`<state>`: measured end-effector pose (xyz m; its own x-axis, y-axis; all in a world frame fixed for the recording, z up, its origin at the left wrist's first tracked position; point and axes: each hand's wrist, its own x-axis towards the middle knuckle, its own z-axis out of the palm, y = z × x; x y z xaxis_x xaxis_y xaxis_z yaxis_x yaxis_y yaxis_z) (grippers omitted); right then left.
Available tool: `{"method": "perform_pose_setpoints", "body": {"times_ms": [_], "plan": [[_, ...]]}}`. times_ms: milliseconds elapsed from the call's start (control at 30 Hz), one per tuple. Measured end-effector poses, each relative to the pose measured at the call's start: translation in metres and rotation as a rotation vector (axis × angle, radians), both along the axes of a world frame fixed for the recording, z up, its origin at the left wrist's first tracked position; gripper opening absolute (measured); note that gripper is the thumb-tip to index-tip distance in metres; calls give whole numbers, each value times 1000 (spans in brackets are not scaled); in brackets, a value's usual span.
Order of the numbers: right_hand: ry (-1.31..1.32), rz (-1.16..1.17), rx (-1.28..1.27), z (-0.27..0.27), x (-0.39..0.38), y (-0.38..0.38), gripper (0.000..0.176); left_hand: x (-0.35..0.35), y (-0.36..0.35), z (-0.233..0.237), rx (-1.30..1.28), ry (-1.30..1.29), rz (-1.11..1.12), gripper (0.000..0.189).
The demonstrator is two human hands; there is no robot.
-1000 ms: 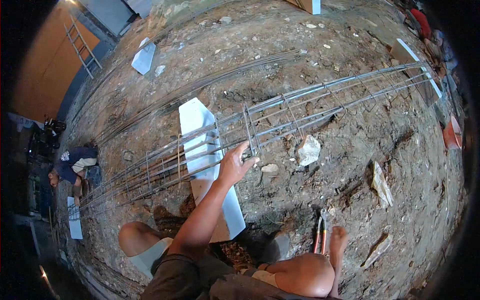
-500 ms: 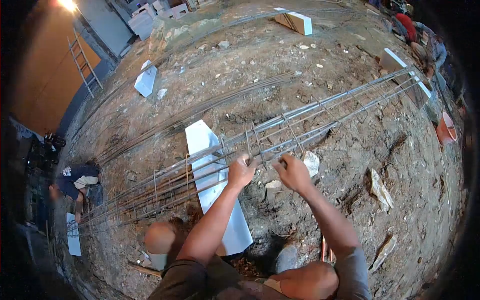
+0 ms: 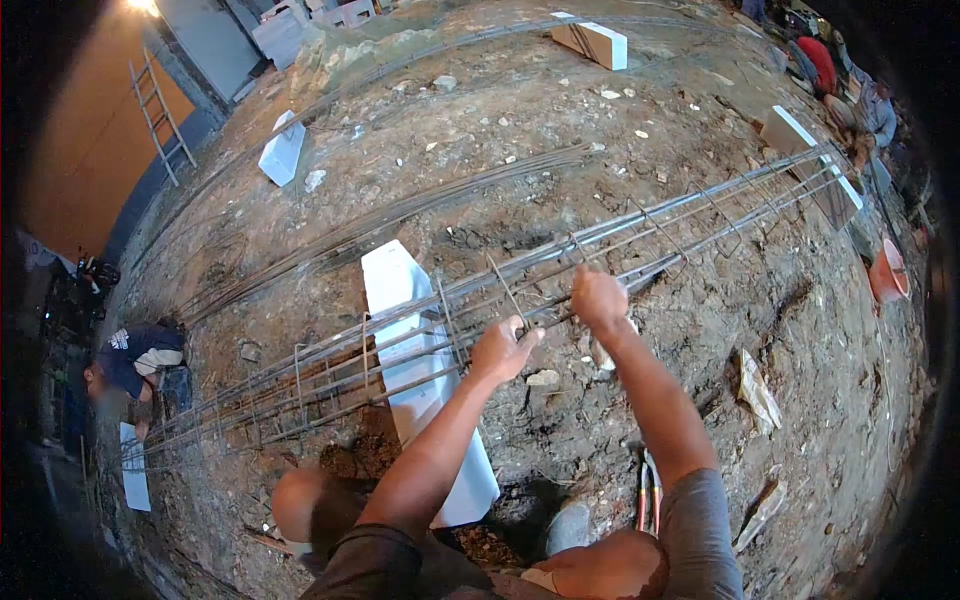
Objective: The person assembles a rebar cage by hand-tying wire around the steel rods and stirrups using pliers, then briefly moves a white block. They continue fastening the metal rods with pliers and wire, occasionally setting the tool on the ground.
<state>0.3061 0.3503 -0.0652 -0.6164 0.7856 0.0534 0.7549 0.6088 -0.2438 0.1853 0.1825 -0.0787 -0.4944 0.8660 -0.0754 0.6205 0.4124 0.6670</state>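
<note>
Head view: rebar cage (image 3: 690,215) lies on dirt ground (image 3: 820,350), long axis lower-left to upper-right, propped across white block (image 3: 385,270). Left grip (image 3: 505,350) and right grip (image 3: 598,297) both closed on near-side bars, mid-length.

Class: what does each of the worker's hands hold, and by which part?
Both grip the rebar cage near its middle: the left hand at a tilted stirrup, the right hand fisted further along its top.
</note>
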Motion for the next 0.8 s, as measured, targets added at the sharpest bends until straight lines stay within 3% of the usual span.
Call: {"method": "perform_pose_setpoints", "body": {"times_ms": [100,233,333,367,400,433,500,633,700,767,800], "plan": [[-114,-78,32,-16,24,42,17,-2,8,-13,122,-39,-63,41],[59,-81,115,-5,54,62,13,-1,11,8,32,-211,-105,34],[167,-47,81,-8,56,59,14,-5,8,0,64,-98,-89,41],[235,-34,63,-11,57,58,18,-4,7,-1,113,-81,-64,46],[247,-136,62,0,56,46,39,-2,6,6,31,-144,-39,58],[241,-137,59,6,61,34,39,0,2,6,28,-149,-40,58],[399,-318,188,16,76,7,64,-2,1,9,44,-158,-50,58],[187,-131,-668,48,152,-57,83,1,1,4,125,-84,-67,57],[412,135,-806,68,188,-90,81,5,4,9,-1,-81,-4,57],[730,297,-964,117,220,-111,74,4,5,-2,71,-29,-2,57],[883,284,-843,135,235,-119,70,5,6,-6,83,-24,4,56]]}}
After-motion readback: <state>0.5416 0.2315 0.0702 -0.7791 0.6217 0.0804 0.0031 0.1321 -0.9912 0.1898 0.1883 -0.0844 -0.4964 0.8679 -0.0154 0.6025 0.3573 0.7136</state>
